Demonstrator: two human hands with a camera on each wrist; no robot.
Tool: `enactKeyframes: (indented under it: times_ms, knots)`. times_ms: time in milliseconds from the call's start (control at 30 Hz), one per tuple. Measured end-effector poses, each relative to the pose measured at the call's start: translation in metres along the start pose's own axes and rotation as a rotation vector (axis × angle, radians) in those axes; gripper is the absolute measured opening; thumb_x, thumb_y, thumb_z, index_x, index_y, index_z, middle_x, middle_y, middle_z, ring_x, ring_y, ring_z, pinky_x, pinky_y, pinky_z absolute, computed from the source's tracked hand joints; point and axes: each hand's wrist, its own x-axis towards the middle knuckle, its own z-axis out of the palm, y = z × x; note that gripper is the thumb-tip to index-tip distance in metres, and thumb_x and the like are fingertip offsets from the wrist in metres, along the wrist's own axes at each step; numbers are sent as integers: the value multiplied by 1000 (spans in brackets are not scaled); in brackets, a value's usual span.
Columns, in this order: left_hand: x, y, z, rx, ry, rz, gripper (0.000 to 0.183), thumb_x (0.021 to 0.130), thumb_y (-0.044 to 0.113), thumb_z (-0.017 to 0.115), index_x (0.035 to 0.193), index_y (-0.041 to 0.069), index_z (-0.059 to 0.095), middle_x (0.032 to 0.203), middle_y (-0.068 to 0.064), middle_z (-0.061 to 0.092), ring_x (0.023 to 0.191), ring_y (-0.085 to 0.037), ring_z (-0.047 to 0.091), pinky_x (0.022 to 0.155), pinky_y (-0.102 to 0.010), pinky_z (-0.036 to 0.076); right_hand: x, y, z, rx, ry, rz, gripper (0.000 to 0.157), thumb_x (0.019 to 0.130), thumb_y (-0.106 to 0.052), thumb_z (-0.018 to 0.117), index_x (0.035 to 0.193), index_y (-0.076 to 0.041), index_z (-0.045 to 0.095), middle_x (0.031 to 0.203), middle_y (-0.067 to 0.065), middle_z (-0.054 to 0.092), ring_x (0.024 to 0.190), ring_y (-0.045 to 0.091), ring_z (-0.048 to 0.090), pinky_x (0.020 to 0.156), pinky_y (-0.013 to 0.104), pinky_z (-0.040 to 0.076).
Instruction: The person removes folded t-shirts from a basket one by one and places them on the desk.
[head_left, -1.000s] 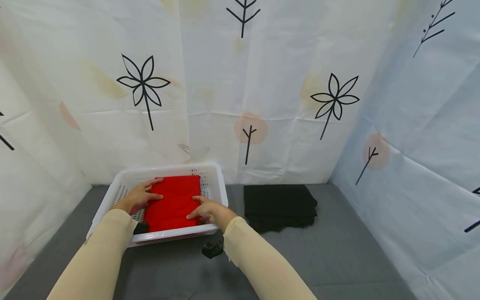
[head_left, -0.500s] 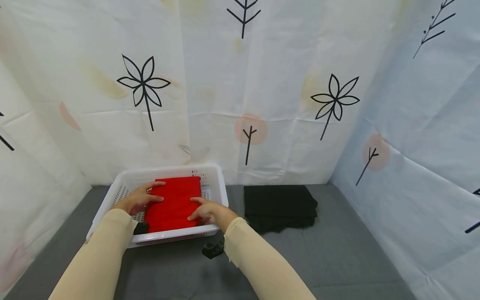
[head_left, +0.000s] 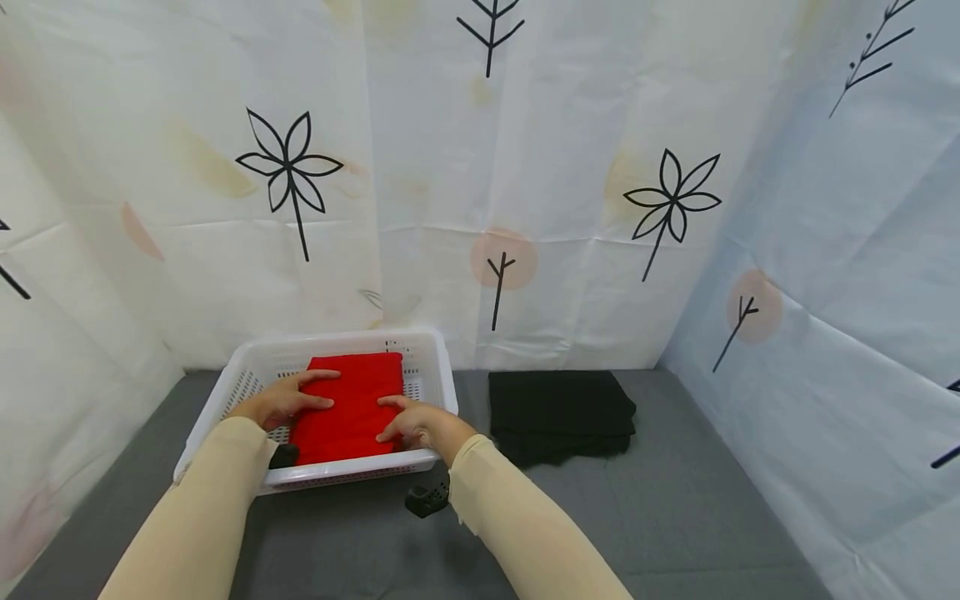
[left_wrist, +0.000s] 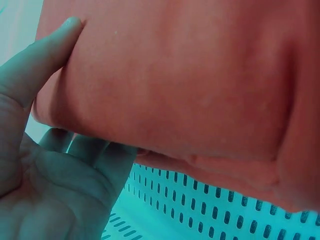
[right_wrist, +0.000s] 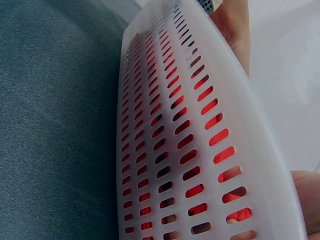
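A folded red cloth (head_left: pixel 360 408) lies inside a white plastic basket (head_left: pixel 442 375) with slotted walls. My left hand (head_left: pixel 281 400) grips its left edge. In the left wrist view the thumb (left_wrist: pixel 45 60) lies on top of the fold and the other fingers reach under it. At the right edge, my right hand (head_left: pixel 423 425) holds the cloth with thumb and forefinger on top; its remaining fingers are hidden. The right wrist view looks at the basket's outer wall (right_wrist: pixel 200 145), with red showing through the slots and part of a hand past the rim.
Right of the basket, a stack of folded black cloth (head_left: pixel 558 408) lies on the grey surface (head_left: pixel 675 517). A pale curtain (head_left: pixel 420 167) with plant drawings hangs behind and along both sides. The basket's back rim stands close to it.
My left hand has slid slightly to the right over the red cloth. The right forefinger has shifted a little to the left. The basket and black stack stay in place.
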Motion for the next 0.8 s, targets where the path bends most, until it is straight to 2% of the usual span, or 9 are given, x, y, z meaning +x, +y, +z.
enactKeyframes:
  times_ms: [267, 567, 800]
  knots:
    - [-1, 0, 1, -4, 12, 7, 76, 93, 20, 67, 155, 10, 26, 152, -31, 23, 124, -42, 45, 93, -43, 55, -1, 0, -1, 4, -16, -14, 62, 84, 4, 70, 139, -20, 54, 118, 11, 51, 95, 26, 54, 92, 38, 55]
    - [-3, 3, -7, 173, 104, 45, 75, 89, 24, 72, 151, 7, 35, 148, -33, 28, 126, -48, 37, 92, -46, 55, -5, -3, 1, 7, -24, -54, 62, 85, 5, 68, 140, -18, 54, 121, 11, 51, 98, 27, 54, 95, 42, 54]
    - [-4, 5, -6, 174, 129, 60, 77, 88, 26, 72, 153, 9, 33, 148, -33, 28, 126, -47, 37, 93, -47, 54, -7, -3, 0, 16, -9, -93, 61, 84, 8, 68, 138, -18, 55, 115, 9, 52, 91, 23, 55, 92, 42, 55]
